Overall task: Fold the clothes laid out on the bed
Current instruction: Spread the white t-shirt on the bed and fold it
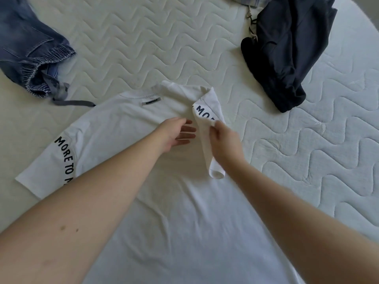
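I see a quilted mattress (155, 37); my right hand (224, 142) pinches the tee (164, 201) sleeve, left hand (178, 132) flat, fingers straight. Jeans (30, 48) cut off far left.

Your shirt (164, 201) is white with black lettering; far left, faded blue jeans (30, 48); far right, dark navy garment (287, 54); mattress (143, 42) cream, wavy-quilted.

Arms: two, bare from the lower frame edge up to the wrists; no sleeves in view.
Left forearm (86, 203): broad in the frame, enters from 8 o'clock; two small moles close together near its lower edge.
Right forearm (287, 208): enters from 4 o'clock, no marks visible.
Left hand (176, 133): bare; no ring, watch or band.
Right hand (224, 141): bare; no ring, watch or band.
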The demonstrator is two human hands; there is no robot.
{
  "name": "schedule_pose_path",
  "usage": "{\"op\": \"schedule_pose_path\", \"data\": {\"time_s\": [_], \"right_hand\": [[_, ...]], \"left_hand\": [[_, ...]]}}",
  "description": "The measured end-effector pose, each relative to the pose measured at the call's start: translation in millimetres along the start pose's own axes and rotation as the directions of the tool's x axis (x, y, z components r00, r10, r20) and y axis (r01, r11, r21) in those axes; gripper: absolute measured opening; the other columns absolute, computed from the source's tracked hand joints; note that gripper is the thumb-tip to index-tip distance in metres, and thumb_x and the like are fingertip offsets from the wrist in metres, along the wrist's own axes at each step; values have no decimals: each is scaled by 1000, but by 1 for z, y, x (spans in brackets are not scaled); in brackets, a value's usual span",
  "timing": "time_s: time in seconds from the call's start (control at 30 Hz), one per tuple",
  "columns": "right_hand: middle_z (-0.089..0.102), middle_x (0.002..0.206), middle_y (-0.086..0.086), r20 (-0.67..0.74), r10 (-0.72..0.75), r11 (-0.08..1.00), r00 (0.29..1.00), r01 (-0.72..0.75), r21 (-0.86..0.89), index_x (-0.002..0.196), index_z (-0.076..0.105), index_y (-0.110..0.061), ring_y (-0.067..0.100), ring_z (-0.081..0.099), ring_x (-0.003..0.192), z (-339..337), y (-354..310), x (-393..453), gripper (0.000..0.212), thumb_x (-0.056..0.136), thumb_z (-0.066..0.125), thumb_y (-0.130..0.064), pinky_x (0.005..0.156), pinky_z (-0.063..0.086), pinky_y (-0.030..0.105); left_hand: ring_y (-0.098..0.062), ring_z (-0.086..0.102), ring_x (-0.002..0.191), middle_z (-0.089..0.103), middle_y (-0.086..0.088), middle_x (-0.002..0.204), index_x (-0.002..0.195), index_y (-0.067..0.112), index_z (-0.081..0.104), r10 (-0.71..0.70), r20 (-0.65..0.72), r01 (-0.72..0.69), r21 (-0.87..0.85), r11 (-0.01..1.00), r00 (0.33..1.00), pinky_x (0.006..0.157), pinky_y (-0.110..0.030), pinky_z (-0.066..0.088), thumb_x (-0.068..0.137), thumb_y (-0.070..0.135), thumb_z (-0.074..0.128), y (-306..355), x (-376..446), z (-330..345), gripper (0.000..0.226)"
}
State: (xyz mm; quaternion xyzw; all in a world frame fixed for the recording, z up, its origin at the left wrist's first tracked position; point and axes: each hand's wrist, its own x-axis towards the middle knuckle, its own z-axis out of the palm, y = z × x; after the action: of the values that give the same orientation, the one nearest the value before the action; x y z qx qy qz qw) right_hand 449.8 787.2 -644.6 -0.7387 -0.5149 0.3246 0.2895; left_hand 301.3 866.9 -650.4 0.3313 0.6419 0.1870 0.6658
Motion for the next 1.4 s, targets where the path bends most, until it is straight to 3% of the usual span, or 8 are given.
{"op": "schedule_pose_path", "data": {"time_s": [0.07,0.27,0.47,0.67,0.8,0.93,1.07,1.4], "right_hand": [[48,62,-6,-109,109,992,988,-102,72,71,45,-20,18,45,62,-20,20,18,25,96,42,-20,53,26,32],[55,83,9,-368,352,931,860,-361,48,94,59,-9,25,50,81,-110,107,83,23,91,37,-14,66,36,33],[54,77,4,-284,417,909,863,-400,119,108,64,-13,22,48,68,-123,133,110,29,92,42,-24,55,34,28],[67,102,1,-162,477,868,864,-433,244,118,65,-21,23,64,90,-113,135,119,43,86,66,-49,76,50,34],[68,110,5,-60,497,816,866,-443,370,116,65,-20,26,65,99,-113,147,121,34,90,65,-42,82,55,39],[69,113,3,-8,490,786,872,-437,437,113,68,-27,24,64,104,-114,162,120,24,93,62,-39,91,53,46],[72,91,-7,4,483,764,876,-423,487,91,71,-30,8,69,79,-113,171,118,11,96,60,-32,70,52,31],[70,97,-6,93,558,536,825,-443,718,102,67,-25,6,67,83,-127,174,119,13,100,54,-24,64,58,19]], "left_hand": [[-17,69,75,70,-6,98,108,17,58,35,-36,-33,59,998,999,70,-30,53,100,22,43,-3,5,-6,18],[-15,59,79,63,-4,105,121,18,58,226,-198,-153,328,932,954,69,-26,45,96,20,50,6,32,-47,26],[-26,46,129,46,-8,143,142,13,42,483,-191,-197,742,641,854,107,-33,36,97,24,52,33,74,-63,48],[-33,40,130,45,-17,140,133,6,46,587,-270,74,939,336,763,106,-39,29,94,53,50,81,118,-55,62],[-32,45,129,56,-11,133,127,10,55,372,-338,216,918,333,865,106,-41,29,87,73,45,107,140,-51,76],[-29,58,108,60,-11,130,128,8,59,260,-203,38,850,525,944,86,-28,42,84,55,67,111,152,-58,65],[-24,51,128,53,-5,142,140,13,52,298,-162,-74,759,647,941,101,-24,36,89,38,70,109,156,-67,60],[-23,52,102,54,-4,136,136,20,53,380,-198,-134,712,689,904,68,-29,45,95,37,58,98,176,-56,44]]}}
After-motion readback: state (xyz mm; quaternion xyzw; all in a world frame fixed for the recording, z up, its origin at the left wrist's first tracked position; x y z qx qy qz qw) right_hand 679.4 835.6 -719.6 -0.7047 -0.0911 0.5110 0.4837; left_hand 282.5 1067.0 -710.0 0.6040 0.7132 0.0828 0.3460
